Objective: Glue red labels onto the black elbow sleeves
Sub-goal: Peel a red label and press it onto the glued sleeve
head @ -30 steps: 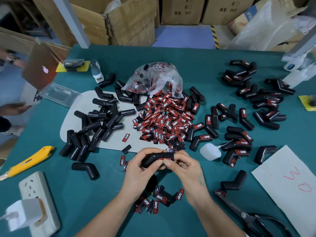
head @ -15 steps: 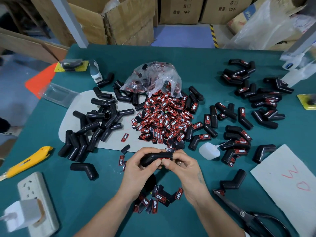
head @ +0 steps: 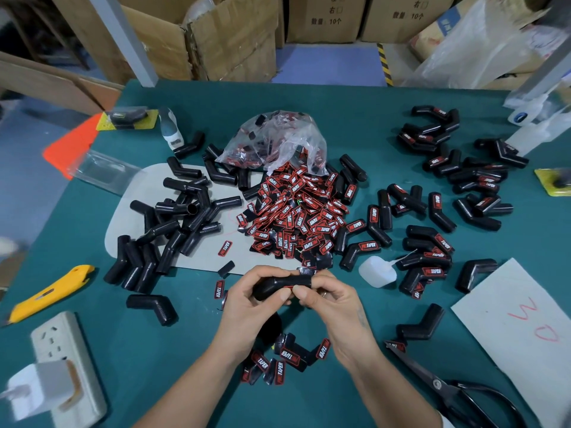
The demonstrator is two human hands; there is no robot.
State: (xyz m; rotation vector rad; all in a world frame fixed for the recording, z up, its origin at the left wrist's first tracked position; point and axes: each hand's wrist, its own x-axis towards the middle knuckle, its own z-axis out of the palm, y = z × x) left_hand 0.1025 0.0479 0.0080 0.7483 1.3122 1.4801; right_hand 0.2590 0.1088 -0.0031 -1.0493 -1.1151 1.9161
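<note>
Both hands hold one black elbow sleeve (head: 282, 284) above the near middle of the green table (head: 355, 118). My left hand (head: 253, 307) grips its left end. My right hand (head: 332, 299) pinches its right end, where a thin red edge of a label shows under the thumb. A heap of red labels (head: 296, 217) spills from a clear bag (head: 275, 140) just beyond the hands. Plain black sleeves (head: 173, 220) lie piled at the left. Sleeves with labels on them (head: 432, 251) lie at the right. A small white glue bottle (head: 377, 271) lies on its side right of my hands.
Several loose labels (head: 284, 359) lie below my wrists. Black scissors (head: 457, 390) sit at the near right beside a white sheet (head: 525, 329). A yellow utility knife (head: 52, 291) and a white power strip (head: 61, 366) are at the near left. Cardboard boxes (head: 228, 35) stand behind the table.
Both hands keep the same hold on the sleeve. The view has shifted slightly. A person's hand and a brown card at the far left a second ago are gone.
</note>
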